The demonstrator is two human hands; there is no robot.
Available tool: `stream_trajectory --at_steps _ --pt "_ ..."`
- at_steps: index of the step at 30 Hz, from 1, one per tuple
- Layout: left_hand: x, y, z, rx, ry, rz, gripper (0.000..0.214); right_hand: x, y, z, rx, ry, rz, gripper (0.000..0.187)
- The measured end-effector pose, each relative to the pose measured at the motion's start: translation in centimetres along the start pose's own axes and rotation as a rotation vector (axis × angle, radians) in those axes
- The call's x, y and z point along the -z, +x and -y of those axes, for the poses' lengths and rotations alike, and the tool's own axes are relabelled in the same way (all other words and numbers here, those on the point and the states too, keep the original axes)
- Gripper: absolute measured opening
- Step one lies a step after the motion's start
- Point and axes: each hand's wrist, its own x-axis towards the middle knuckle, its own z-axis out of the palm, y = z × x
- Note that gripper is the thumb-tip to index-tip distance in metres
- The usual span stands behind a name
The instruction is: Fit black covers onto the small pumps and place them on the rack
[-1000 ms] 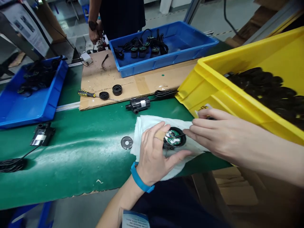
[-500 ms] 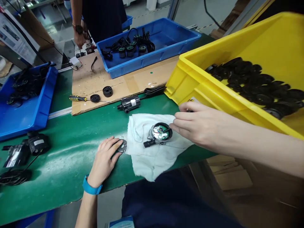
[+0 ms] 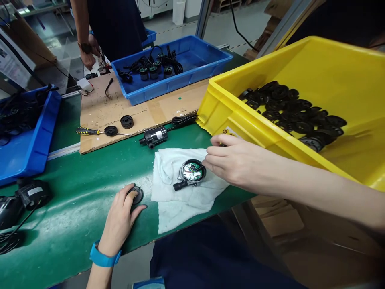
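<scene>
My left hand [image 3: 118,218], with a blue band on the wrist, lies on the green belt [image 3: 81,200], fingers curled over a flat black disc [image 3: 138,195] that they mostly hide. A round black pump housing [image 3: 191,171] sits on a white cloth [image 3: 168,200], open side up, showing a green circuit board, with its black nozzle pointing left. My right hand [image 3: 237,162] is just right of the housing, not touching it. Its thumb and fingers pinch a small dark part [image 3: 223,145], mostly hidden, close to the yellow bin.
A yellow bin [image 3: 228,116] of several black discs tilts at the right. Blue trays hold pumps and cables. On a cardboard sheet [image 3: 144,112] lie a screwdriver [image 3: 87,131] and black parts. A finished pump [image 3: 155,137] lies by the sheet. A co-worker's hand [image 3: 88,59] works beyond.
My left hand has left the pump housing and moved left onto the black disc. The housing now stands uncovered on the cloth. My right hand has drawn slightly back, and the view has swung left.
</scene>
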Motion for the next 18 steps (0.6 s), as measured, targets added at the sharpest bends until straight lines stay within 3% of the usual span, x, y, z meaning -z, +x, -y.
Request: stream_trajectory --at_steps 6,10,18 --pt "0.5 -0.2 -0.5 0.028 -0.064 -0.070 0.026 -0.1 -0.1 0.0 0.005 0.000 0.014 0.038" --pt "0.0 0.3 -0.1 0.172 -0.104 -0.154 0.023 -0.2 -0.1 -0.1 0.016 -0.014 -0.026 0.042" --pt "0.2 1.0 -0.2 0.322 0.078 -0.122 0.035 -0.6 -0.4 -0.2 0.002 0.092 -0.136 0.064"
